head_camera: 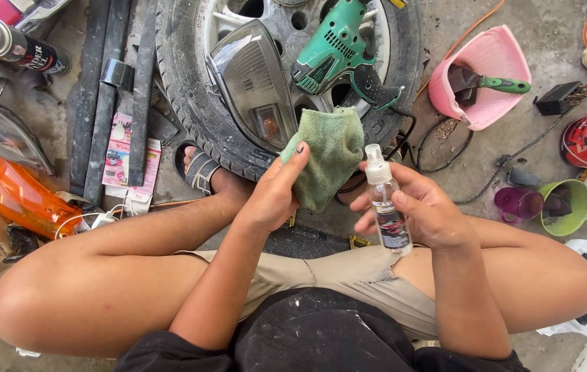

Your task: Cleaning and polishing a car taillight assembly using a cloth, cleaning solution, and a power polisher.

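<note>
One head-worn camera looks steeply down, close over the hands (pixel 348 200), with the floor (pixel 555 41) beyond them.

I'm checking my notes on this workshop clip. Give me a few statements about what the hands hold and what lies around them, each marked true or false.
1. The left hand holds a green cloth. True.
2. The right hand holds a screwdriver. False: a clear spray bottle.
3. The headlight lies on the tyre. True.
4. The green power tool sits inside the pink basin. False: it rests on the wheel.
</note>
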